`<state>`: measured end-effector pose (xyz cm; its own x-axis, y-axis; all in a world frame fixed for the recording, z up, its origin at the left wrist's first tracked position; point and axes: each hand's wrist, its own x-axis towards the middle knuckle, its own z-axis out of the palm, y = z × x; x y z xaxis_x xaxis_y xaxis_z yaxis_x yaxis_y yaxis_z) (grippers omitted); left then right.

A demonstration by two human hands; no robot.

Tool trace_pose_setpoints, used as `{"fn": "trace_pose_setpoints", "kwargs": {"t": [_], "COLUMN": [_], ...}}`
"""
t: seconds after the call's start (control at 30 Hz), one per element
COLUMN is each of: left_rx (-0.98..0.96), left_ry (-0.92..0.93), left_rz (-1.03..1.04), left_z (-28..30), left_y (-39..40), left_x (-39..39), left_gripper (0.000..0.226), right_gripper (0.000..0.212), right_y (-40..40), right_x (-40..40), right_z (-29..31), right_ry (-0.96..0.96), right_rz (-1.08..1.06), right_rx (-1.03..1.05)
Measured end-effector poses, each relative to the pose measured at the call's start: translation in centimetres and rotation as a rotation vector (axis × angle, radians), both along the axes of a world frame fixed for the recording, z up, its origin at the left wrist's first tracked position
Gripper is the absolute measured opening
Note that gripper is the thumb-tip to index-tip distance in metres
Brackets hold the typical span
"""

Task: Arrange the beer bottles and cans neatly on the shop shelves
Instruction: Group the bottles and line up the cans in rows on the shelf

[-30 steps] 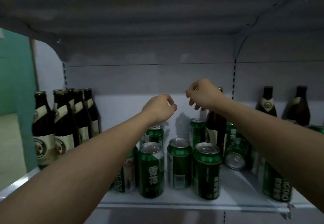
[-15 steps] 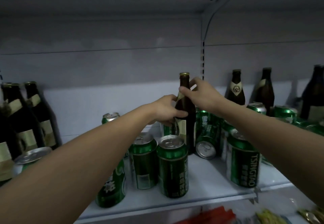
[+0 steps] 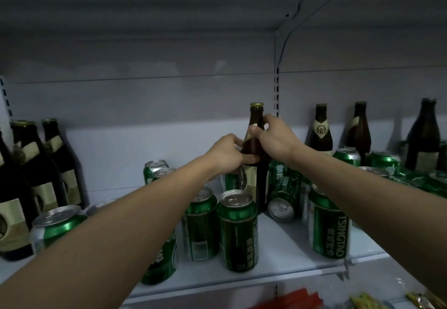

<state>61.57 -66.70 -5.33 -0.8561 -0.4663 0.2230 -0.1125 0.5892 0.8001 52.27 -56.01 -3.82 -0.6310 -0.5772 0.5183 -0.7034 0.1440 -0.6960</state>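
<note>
Two hands on one bottle
Left hand (image 3: 226,152) and right hand (image 3: 274,139) grip an upright brown glass beer bottle (image 3: 255,124) standing among green aluminium beer cans (image 3: 238,231) on a white metal shelf (image 3: 285,248).

You have one brown bottle (image 3: 256,139) between your hands, three more bottles (image 3: 321,131) to their right, about three bottles (image 3: 29,163) far left, and roughly a dozen green cans (image 3: 238,231) below and around them; some overlap, so that count is loose.

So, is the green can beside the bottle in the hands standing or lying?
Lying. The green can rests on its side on the shelf, silver top facing the camera, right of the brown bottle.
</note>
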Motion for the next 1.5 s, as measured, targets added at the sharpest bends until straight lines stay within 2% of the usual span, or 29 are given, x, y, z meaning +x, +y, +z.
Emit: {"fn": "trace_pose_setpoints", "kwargs": {"t": [0.1,0.27,0.43,0.57,0.83,1.0,1.23,1.5], "left_rx": [-0.014,-0.085,-0.125,-0.191,-0.314,-0.291,-0.245,-0.070], "left_ry": [0.101,0.174,0.273,0.321,0.413,0.468,0.460,0.399], "left_rz": [-0.024,-0.085,-0.069,0.021,0.274,0.447,0.556,0.606], "left_z": [1.6,3.9,5.2,5.5,4.9,4.0,2.6,1.3], "left_y": [0.4,1.2,1.2,1.2,-0.9,-3.4,-8.0,-13.3], "left_x": [1.3,4.2,7.0,9.3,14.3,17.3,21.4,23.4], "left_gripper": [0.054,0.082,0.081,0.081,0.080,0.078,0.078,0.059], "right_gripper": [0.019,0.023,0.028,0.027,0.030,0.023,0.042,0.030], "right_y": [0.9,2.0,1.6,0.7,-3.2,-6.8,-12.1,-18.5], "right_x": [0.9,3.1,5.7,7.7,13.3,17.1,20.8,23.0], "right_z": [2.1,5.6,7.7,8.4,9.6,9.4,8.6,7.1], "right_ry": [-0.032,-0.125,-0.154,-0.139,-0.229,-0.153,-0.142,-0.139], "right_rz": [0.019,0.160,0.204,0.241,0.390,0.424,0.450,0.450], "right_rx": [-0.109,-0.304,-0.386,-0.370,-0.295,-0.236,-0.146,-0.098]}}
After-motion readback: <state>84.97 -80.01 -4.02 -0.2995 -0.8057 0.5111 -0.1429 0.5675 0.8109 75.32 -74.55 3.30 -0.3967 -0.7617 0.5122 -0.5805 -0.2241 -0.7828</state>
